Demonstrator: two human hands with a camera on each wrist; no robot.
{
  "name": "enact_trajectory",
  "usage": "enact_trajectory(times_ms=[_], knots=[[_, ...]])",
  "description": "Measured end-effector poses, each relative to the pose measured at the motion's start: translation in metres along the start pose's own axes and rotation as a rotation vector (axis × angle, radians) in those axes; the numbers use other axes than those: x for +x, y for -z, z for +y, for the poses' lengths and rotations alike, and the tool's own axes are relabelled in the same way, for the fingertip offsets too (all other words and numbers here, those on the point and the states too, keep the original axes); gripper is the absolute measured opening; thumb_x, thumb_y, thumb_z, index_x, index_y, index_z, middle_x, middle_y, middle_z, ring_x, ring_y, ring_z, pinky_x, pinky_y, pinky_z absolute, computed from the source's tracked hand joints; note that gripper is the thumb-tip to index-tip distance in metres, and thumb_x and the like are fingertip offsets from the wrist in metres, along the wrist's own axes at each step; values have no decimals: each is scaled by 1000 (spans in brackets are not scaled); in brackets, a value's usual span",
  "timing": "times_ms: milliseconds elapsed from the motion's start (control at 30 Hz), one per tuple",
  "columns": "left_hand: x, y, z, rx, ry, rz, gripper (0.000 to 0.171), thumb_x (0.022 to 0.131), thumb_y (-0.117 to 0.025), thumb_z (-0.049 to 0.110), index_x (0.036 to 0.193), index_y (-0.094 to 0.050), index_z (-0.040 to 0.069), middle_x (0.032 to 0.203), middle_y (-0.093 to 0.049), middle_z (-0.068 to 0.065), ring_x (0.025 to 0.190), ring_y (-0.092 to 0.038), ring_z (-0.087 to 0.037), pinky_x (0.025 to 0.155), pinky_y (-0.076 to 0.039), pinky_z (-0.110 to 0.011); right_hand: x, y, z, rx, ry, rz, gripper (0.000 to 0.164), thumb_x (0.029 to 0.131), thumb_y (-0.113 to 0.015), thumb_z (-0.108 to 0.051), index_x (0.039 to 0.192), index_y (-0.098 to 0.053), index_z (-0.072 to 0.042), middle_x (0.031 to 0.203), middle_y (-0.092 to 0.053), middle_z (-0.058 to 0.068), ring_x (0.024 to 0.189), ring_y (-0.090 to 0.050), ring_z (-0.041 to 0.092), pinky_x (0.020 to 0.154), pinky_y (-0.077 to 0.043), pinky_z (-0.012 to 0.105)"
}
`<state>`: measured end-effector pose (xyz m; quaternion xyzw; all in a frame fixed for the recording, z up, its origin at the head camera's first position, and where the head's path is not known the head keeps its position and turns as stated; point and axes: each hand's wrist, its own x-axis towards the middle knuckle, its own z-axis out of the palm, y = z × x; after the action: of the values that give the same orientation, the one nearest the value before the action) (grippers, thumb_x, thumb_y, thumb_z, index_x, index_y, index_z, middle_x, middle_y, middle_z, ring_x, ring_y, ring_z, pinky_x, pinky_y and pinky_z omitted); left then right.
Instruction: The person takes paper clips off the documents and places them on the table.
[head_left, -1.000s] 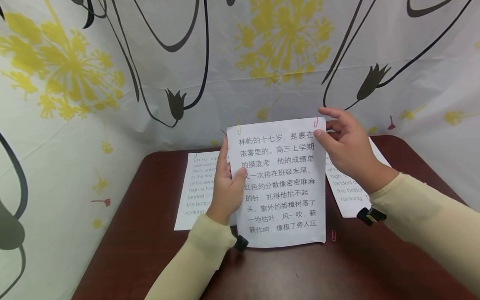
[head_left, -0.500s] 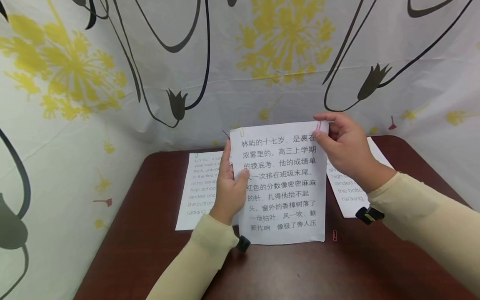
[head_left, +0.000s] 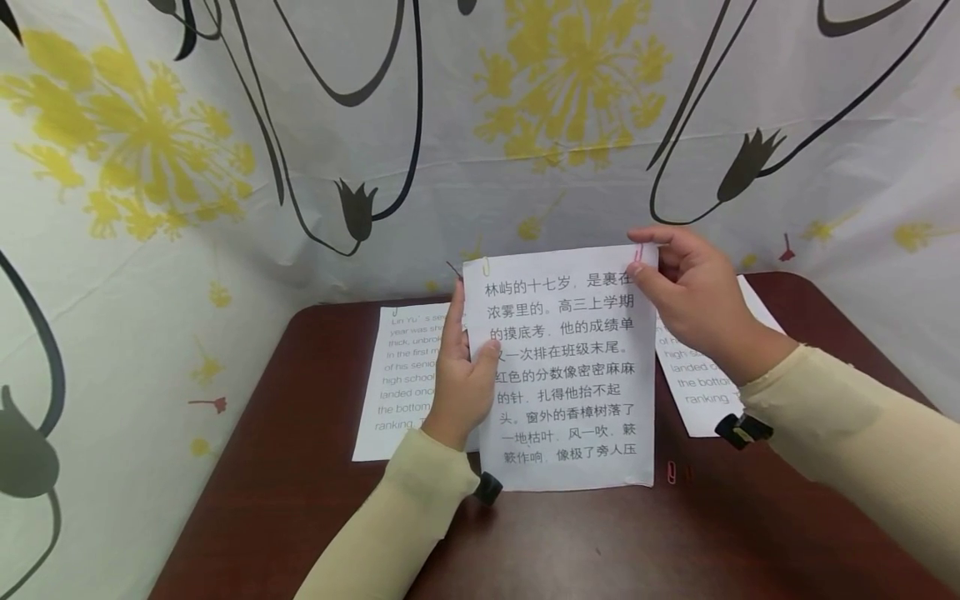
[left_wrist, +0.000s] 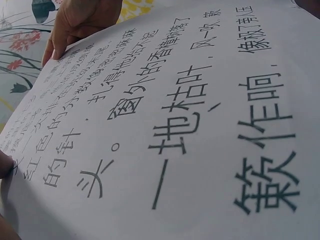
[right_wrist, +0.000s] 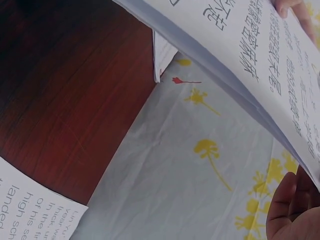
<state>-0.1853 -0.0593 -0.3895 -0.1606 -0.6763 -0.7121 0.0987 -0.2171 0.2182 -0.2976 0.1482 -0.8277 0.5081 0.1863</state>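
Note:
A stack of paper sheets (head_left: 570,367), printed with large Chinese characters, is held up above the table. A yellow paper clip (head_left: 486,267) sits on its top left edge and a pink paper clip (head_left: 639,253) on its top right corner. My left hand (head_left: 461,379) grips the left edge, thumb on the front and fingers behind. My right hand (head_left: 697,292) pinches the top right corner beside the pink clip, thumb in front. In the right wrist view, the stack's side edge shows more than one layer (right_wrist: 240,100). The fingers behind the paper are partly hidden.
English-printed sheets lie on the dark red table (head_left: 247,483), one paper (head_left: 393,383) at left and another paper (head_left: 693,387) at right, both partly covered. A loose pink paper clip (head_left: 671,472) lies near the stack's lower right. A patterned curtain (head_left: 465,125) stands behind.
My right hand has come slightly lower and left onto the top right corner, its index finger now behind the pink clip. The stack has shifted slightly; the left grip stays.

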Motion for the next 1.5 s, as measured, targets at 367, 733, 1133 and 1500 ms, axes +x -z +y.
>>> enact_trajectory(times_ms=[367,733,1133,1500], knots=[[1,1,-3,3,-11,-10,90,107,-48,-3,167,-8,52,141,-64,2,101,-78,-27,79,-67,-42,4,6,-4,-29,-13,-32,39,104,-65,-13,143,-64,-12,97,-74,-14,81,-65,9,63,-52,19],[1,1,-3,-3,-21,-7,91,106,-48,-3,165,-10,56,143,-64,3,102,-78,-27,79,-67,-41,13,12,-8,-53,-3,-17,39,103,-65,-11,142,-65,-11,95,-71,-17,80,-62,9,61,-46,19],[-1,-1,-2,3,-11,-5,93,106,-48,-3,162,-11,62,144,-64,4,101,-78,-27,79,-67,-41,18,20,-9,30,-18,-29,38,104,-62,-3,141,-65,-6,97,-73,-18,89,-68,4,75,-59,13],[-1,-2,-2,9,-17,-3,93,106,-48,-4,162,-12,61,151,-57,10,104,-77,-25,81,-66,-39,15,36,-12,-20,-57,-26,41,105,-62,-12,146,-61,-11,98,-73,-21,93,-66,3,75,-55,11]])
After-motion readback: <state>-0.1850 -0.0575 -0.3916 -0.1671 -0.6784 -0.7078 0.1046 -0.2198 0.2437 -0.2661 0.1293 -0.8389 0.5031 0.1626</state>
